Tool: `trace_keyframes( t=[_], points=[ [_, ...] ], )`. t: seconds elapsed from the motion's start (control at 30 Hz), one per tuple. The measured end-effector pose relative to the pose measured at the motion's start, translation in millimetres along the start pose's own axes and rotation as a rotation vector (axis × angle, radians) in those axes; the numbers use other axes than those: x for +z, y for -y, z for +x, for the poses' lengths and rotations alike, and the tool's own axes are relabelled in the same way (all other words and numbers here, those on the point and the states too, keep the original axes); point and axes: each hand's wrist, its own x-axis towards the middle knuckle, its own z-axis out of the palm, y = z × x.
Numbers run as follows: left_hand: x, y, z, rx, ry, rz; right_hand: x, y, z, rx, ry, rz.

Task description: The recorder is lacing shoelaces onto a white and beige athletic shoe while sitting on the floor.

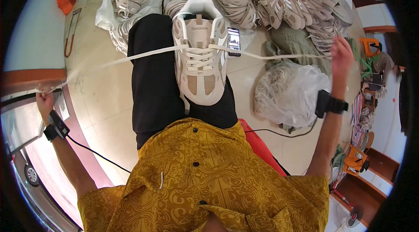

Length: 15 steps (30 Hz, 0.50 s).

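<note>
A beige and white sneaker rests on my black-trousered legs, its toe pointing toward me. Its white shoelace is threaded through the eyelets in crossing rows, and both loose ends stretch out sideways. Far out on the left, my left hand is closed on one lace end. My right hand, raised at the far right and smeared by motion, grips the other end. The lace runs fairly straight on the left and sags slightly on the right. Both wrists wear black straps with a small device and a cable.
Many similar sneakers lie piled on the tiled floor ahead. A clear plastic bag of shoes sits right of my legs. Beside the sneaker lies a phone with its screen lit. A red seat shows beneath me.
</note>
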Motion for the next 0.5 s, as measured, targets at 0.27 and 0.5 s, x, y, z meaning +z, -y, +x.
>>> trace_keyframes(
  t=[0.27, 0.5],
  points=[
    [-6.5, -20.6, -40.3, 0.135, -0.139, 0.257, 237.9, -12.1, -77.8, 0.106, 0.74, -0.2],
    [351.0, 2.3, -89.4, -0.119, 0.215, 0.089, 273.2, -31.8, -93.5, 0.18, 0.826, -0.316]
  ],
)
